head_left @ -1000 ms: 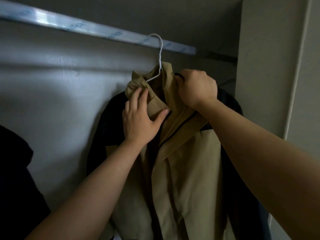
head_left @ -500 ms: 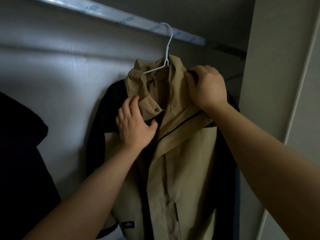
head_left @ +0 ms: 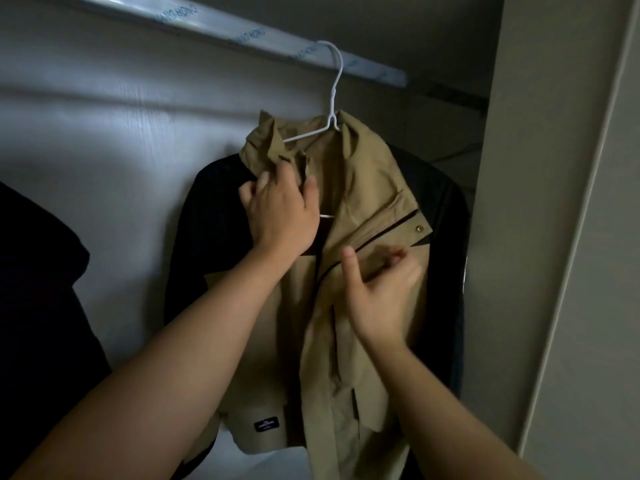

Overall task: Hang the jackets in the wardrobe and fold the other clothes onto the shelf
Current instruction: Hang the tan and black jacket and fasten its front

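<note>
Inside wardrobe (head_left: 121,133), tan-and-dark jacket (head_left: 367,174) hangs from rail (head_left: 214,20), dark garment (head_left: 34,306) apart at left. Left hand (head_left: 282,216) clenched on collar flap, jacket body hanging below grip. Right hand (head_left: 377,296) at chest flap, thumb raised, fingers blurred: grip cannot tell. White hanger (head_left: 334,84) hooked over rail.

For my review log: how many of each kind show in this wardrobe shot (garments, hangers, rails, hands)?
Garments: 2 (the tan-and-dark jacket; a dark garment at the left edge)
Hangers: 1 (white hanger)
Rails: 1 (rail)
Hands: 2 (left hand, right hand)
Total: 6
</note>
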Demonstrator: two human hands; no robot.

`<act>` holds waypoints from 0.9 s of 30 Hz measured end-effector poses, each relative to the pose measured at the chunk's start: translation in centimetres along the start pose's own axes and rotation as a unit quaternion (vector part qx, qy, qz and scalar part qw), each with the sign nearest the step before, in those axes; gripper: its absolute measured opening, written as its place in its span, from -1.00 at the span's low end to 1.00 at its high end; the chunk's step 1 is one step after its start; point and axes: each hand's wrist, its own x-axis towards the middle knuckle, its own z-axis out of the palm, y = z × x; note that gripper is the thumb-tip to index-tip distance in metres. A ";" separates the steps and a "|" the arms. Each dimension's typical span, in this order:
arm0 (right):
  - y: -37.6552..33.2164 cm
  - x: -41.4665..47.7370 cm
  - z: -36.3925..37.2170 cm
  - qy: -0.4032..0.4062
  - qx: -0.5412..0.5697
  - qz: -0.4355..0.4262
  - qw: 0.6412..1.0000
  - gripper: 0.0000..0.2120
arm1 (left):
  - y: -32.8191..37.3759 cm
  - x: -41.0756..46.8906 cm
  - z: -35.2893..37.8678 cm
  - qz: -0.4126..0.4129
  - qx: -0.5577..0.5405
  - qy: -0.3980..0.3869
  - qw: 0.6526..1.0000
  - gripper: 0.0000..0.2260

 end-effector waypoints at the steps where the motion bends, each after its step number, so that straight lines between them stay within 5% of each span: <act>1: 0.4 -0.5 0.7 -0.007 0.031 0.032 0.999 -0.29 | 0.7 0.4 0.1 -0.007 -0.014 -0.004 1.000 -0.77; 5: 2.0 -0.7 2.7 -0.047 0.103 0.129 0.985 -0.23 | 2.6 2.1 0.3 -0.093 -0.154 -0.031 0.983 -0.78; 9: 4.2 -1.1 3.3 -0.070 0.085 0.137 0.984 -0.30 | 2.9 3.5 0.2 -0.257 -0.382 -0.008 0.887 -0.77; 16: 8.7 -3.2 1.7 -0.163 0.045 0.114 0.979 -0.84 | 1.9 -1.2 2.1 -0.118 -0.233 -0.001 0.965 -0.55; 21: 11.6 -4.1 -0.2 -0.162 0.050 0.113 0.979 -0.90 | -1.7 -7.5 4.1 -0.073 -0.179 0.058 0.979 -0.21; 24: 12.6 -4.5 -0.5 -0.130 0.060 0.133 0.981 -0.86 | -4.7 -14.5 5.7 -0.082 -0.146 0.031 0.985 -0.32; 27: 13.2 -5.0 -0.1 -0.095 0.048 0.132 0.986 -0.95 | -7.3 -22.1 6.5 -0.154 -0.119 -0.080 0.978 -0.50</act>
